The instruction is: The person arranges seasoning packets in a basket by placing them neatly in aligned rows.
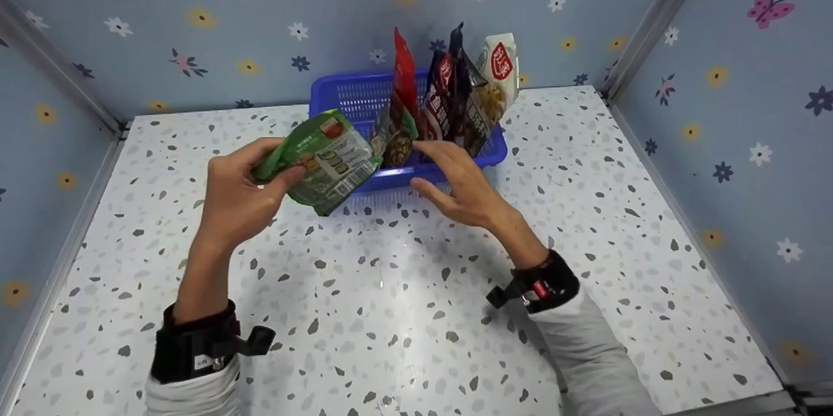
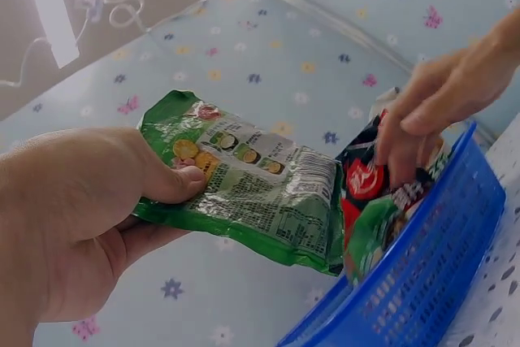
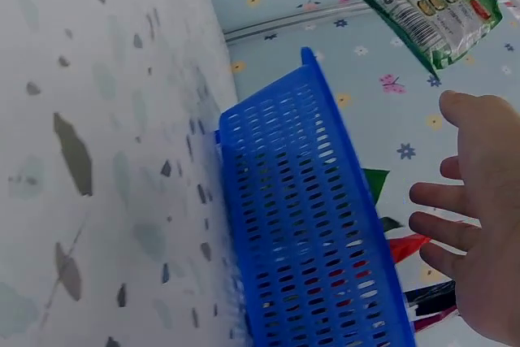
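Observation:
My left hand pinches a green food packet by one end, thumb on its printed face. The packet is tilted in the air, left of and partly over a blue plastic basket. Above the basket's near rim hovers my right hand, fingers extended and apart in the right wrist view, holding nothing. Its fingertips come close to a red and green packet standing in the basket; whether they touch it I cannot tell. In the left wrist view, the right hand partly hides the packets.
Farther right in the basket stand dark packets and a white packet with a red label. The basket rests on a speckled white table, close to the flowered back wall. Flowered panels also enclose both sides.

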The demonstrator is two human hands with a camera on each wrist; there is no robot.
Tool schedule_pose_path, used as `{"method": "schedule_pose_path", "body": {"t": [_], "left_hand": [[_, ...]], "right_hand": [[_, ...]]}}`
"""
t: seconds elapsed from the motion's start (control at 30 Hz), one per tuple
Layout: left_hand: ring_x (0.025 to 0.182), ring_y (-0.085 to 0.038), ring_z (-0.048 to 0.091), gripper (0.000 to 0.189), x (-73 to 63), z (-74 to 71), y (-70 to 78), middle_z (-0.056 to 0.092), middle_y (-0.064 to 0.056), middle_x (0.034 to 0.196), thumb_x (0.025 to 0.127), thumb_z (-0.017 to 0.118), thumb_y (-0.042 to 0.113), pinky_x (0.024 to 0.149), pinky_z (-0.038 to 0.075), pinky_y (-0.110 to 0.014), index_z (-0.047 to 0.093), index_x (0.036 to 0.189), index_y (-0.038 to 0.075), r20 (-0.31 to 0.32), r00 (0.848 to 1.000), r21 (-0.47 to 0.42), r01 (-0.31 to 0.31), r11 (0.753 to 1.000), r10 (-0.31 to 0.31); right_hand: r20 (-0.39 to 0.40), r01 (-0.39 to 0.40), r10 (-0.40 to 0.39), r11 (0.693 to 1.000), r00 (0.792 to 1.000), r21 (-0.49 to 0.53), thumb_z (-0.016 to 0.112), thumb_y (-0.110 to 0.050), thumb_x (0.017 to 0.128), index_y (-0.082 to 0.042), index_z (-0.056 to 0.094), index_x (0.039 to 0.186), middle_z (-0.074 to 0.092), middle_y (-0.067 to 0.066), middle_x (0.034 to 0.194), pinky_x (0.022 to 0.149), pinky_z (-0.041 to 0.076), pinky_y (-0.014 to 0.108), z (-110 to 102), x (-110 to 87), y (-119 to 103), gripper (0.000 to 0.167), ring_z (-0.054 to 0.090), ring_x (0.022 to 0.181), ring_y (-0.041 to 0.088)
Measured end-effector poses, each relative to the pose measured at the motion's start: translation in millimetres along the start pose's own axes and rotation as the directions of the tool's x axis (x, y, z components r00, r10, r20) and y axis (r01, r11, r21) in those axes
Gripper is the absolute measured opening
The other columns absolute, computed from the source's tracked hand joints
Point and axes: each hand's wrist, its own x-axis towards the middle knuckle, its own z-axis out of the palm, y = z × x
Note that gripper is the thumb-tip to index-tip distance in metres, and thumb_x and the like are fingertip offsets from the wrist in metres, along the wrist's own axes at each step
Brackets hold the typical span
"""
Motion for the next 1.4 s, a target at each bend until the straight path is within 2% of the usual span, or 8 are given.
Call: {"method": "schedule_pose_path", "body": {"t": [0.13, 0.27, 0.4, 0.53, 0.67, 0.8, 0.9, 1.4], "left_hand": [[0.106, -0.017, 0.085, 0.033, 2.7, 15.5, 12.2, 0.087, -0.018, 0.119, 0.095, 0.083, -0.011, 0.088, 0.065, -0.014, 0.081, 0.128, -0.003, 0.087, 0.995, -0.018, -0.056, 0.998, 0.058], [0.108, -0.029, 0.086, 0.030, 5.6, 32.0, 24.5, 0.087, -0.015, 0.118, 0.097, 0.084, -0.007, 0.091, 0.066, -0.018, 0.081, 0.126, -0.001, 0.185, 0.976, -0.052, -0.107, 0.993, 0.114], [0.102, -0.025, 0.087, 0.026, 8.0, 47.5, 35.2, 0.088, -0.012, 0.112, 0.097, 0.085, -0.002, 0.090, 0.067, -0.021, 0.082, 0.122, 0.002, 0.251, 0.950, -0.063, -0.173, 0.983, 0.184], [0.091, -0.018, 0.085, 0.021, 8.7, 59.0, 42.3, 0.088, -0.009, 0.106, 0.097, 0.086, 0.000, 0.082, 0.066, -0.022, 0.083, 0.117, 0.003, 0.282, 0.930, -0.073, -0.226, 0.971, 0.238], [0.075, -0.011, 0.072, 0.020, 7.1, 65.1, 45.2, 0.086, -0.009, 0.100, 0.097, 0.086, -0.001, 0.070, 0.057, -0.021, 0.082, 0.115, 0.004, 0.298, 0.918, -0.086, -0.247, 0.965, 0.261], [0.071, -0.010, 0.064, 0.021, 5.3, 67.6, 45.0, 0.086, -0.008, 0.099, 0.096, 0.086, -0.002, 0.068, 0.053, -0.022, 0.082, 0.116, 0.004, 0.302, 0.913, -0.099, -0.256, 0.962, 0.274], [0.075, -0.012, 0.072, 0.022, 4.3, 68.6, 43.8, 0.087, -0.008, 0.102, 0.096, 0.085, -0.004, 0.070, 0.057, -0.023, 0.082, 0.116, 0.004, 0.303, 0.912, -0.108, -0.254, 0.961, 0.275], [0.084, -0.014, 0.078, 0.027, 2.7, 69.8, 36.9, 0.087, -0.008, 0.107, 0.094, 0.087, -0.004, 0.077, 0.061, -0.020, 0.082, 0.120, 0.004, 0.277, 0.936, -0.138, -0.187, 0.973, 0.219]], "right_hand": [[-0.057, 0.060, -0.057, 0.997, 0.997, 0.056, 0.071, -0.031, 0.111, -0.001, 0.053, 0.165, 0.059, 0.021, 0.167, 0.135, 0.043, 0.058, -17, -2.3, -19, 0.065, 0.054, 0.158, 0.041], [-0.094, 0.109, -0.100, 0.990, 0.991, 0.093, 0.073, -0.032, 0.110, -0.001, 0.053, 0.165, 0.060, 0.020, 0.167, 0.134, 0.045, 0.056, -31, -8.0, -39, 0.066, 0.055, 0.159, 0.038], [-0.113, 0.131, -0.116, 0.982, 0.987, 0.135, 0.076, -0.026, 0.108, -0.001, 0.052, 0.165, 0.064, 0.019, 0.164, 0.125, 0.055, 0.053, -39, -13.4, -53, 0.067, 0.064, 0.151, 0.034], [-0.106, 0.135, -0.115, 0.970, 0.988, 0.201, 0.080, -0.017, 0.105, 0.000, 0.057, 0.161, 0.077, 0.015, 0.146, 0.104, 0.066, 0.047, -41, -15.9, -59, 0.063, 0.079, 0.127, 0.027], [-0.102, 0.140, -0.117, 0.957, 0.988, 0.256, 0.082, -0.007, 0.101, 0.003, 0.068, 0.146, 0.084, 0.015, 0.124, 0.090, 0.070, 0.038, -42, -16.9, -59, 0.049, 0.085, 0.106, 0.027], [-0.118, 0.166, -0.138, 0.948, 0.983, 0.273, 0.082, 0.000, 0.099, 0.004, 0.076, 0.132, 0.086, 0.016, 0.114, 0.084, 0.070, 0.029, -42, -16.3, -58, 0.034, 0.086, 0.095, 0.027], [-0.130, 0.198, -0.168, 0.942, 0.977, 0.271, 0.082, 0.002, 0.098, 0.004, 0.080, 0.126, 0.087, 0.017, 0.108, 0.079, 0.069, 0.026, -42, -15.1, -57, 0.028, 0.087, 0.090, 0.027], [-0.167, 0.264, -0.222, 0.914, 0.961, 0.309, 0.082, 0.008, 0.096, 0.003, 0.083, 0.121, 0.088, 0.018, 0.106, 0.073, 0.069, 0.024, -39, -9.3, -53, 0.026, 0.087, 0.085, 0.028]]}}
